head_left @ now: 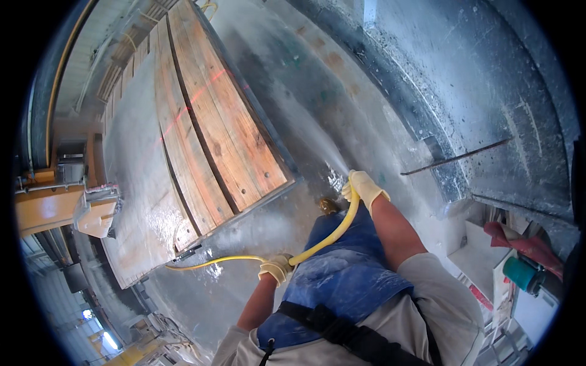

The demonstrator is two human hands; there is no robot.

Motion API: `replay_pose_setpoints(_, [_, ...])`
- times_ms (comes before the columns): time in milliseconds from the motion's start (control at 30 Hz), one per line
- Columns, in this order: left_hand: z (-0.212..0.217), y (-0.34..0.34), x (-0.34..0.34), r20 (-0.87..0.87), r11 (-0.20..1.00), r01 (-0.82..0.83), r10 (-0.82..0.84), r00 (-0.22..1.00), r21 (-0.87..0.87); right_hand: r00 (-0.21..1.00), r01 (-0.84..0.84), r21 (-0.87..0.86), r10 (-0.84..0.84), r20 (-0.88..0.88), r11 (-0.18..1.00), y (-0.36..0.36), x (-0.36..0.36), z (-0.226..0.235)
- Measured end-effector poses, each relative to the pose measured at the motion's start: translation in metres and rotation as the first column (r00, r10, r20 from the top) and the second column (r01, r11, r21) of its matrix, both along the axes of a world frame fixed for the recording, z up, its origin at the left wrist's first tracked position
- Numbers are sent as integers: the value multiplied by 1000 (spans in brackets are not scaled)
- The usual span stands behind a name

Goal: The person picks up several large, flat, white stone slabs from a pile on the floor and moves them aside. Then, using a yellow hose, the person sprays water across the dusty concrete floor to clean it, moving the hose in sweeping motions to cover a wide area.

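Observation:
A yellow hose [332,235] runs across the front of my blue apron [348,280]. My right hand [364,188], in a pale glove, is closed round its front end, and a white spray of water [326,146] shoots from there away over the wet floor [244,293]. Lower and to the left, my left hand [276,268], gloved too, grips the same hose farther back. Beyond it the hose trails left toward a large stone slab [137,165], which lies flat beside wooden planks [210,116]. The hose's tip is hidden by my right glove.
Red laser lines cross the planks. A dark stone-like wall [476,110] curves along the right, with a thin rod [455,157] jutting from it. Yellow machinery [49,207] stands at the left. At lower right are a teal cylinder [520,273] and a red cloth [531,247].

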State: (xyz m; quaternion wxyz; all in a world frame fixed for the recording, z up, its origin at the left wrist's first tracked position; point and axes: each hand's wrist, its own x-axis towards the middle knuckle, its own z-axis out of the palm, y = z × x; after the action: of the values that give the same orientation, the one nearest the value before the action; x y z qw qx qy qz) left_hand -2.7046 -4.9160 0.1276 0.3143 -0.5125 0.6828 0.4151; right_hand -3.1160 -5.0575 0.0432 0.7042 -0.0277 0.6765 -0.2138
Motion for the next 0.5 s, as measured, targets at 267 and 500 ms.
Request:
replay_pose_setpoints(267, [40, -46, -32, 32, 997, -64, 65, 997, -35, 1000, 15, -30, -15, 1, 999, -48, -3, 35])
replay_pose_setpoints(500, [61, -69, -57, 136, 991, -132, 134, 981, -29, 996, 30, 20, -32, 83, 999, -84, -3, -19])
